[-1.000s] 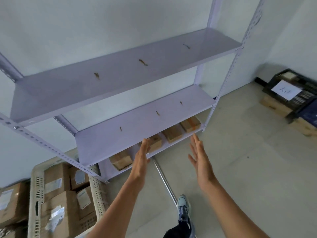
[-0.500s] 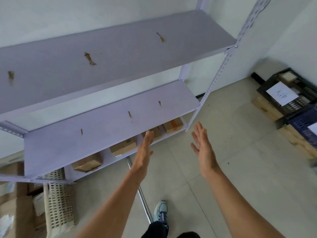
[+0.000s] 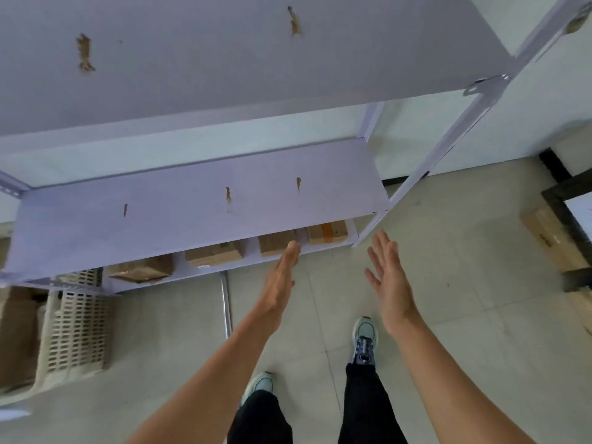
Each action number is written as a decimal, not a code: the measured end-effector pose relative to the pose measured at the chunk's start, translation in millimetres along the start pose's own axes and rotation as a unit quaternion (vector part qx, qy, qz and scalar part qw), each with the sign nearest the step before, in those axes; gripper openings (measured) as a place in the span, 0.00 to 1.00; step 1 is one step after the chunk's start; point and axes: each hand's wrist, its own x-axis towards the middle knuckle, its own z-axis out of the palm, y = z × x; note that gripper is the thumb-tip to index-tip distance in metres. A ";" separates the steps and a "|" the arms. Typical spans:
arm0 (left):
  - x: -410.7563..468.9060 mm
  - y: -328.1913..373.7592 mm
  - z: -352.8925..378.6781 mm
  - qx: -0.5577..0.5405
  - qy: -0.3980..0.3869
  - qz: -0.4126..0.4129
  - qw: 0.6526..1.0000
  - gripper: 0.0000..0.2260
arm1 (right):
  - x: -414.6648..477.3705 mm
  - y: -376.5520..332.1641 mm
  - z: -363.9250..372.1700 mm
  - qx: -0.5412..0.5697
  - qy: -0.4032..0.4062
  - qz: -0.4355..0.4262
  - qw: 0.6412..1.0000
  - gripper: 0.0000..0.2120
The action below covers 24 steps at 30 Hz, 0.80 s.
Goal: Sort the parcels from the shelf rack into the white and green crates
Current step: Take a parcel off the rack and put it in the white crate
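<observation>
The pale metal shelf rack (image 3: 198, 216) fills the upper view; its two upper shelves are bare. Several brown cardboard parcels lie in a row on the bottom shelf: one at the right end with orange tape (image 3: 327, 231), one beside it (image 3: 276, 241), one in the middle (image 3: 214, 254), one at the left (image 3: 142, 268). My left hand (image 3: 282, 277) is flat and open, fingertips just in front of the second parcel from the right. My right hand (image 3: 387, 280) is open too, fingers spread, below the rack's right front post. Both hands hold nothing. The white crate (image 3: 75, 334) stands at the lower left.
Cardboard boxes (image 3: 16, 334) fill the white crate at the left edge. A metal tube (image 3: 226, 302) lies on the tiled floor below the rack. At the right edge stand a dark crate (image 3: 567, 219) and a cardboard box (image 3: 551, 238). My feet are below.
The view has moved closer to the rack and tilted down. Both open hands have dropped toward the bottom shelf, the left one nearing the second parcel from the right.
</observation>
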 end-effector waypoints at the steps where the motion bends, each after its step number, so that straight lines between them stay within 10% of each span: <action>1: 10.5 -5.6 11.9 -0.004 0.013 -0.006 1.000 0.40 | 15.1 5.5 -11.4 -0.003 -0.012 0.007 1.000 0.39; 24: 358.5 -246.2 65.3 -0.032 0.123 -0.042 0.991 0.36 | 340.6 269.2 -106.2 -0.106 -0.102 -0.003 0.989 0.19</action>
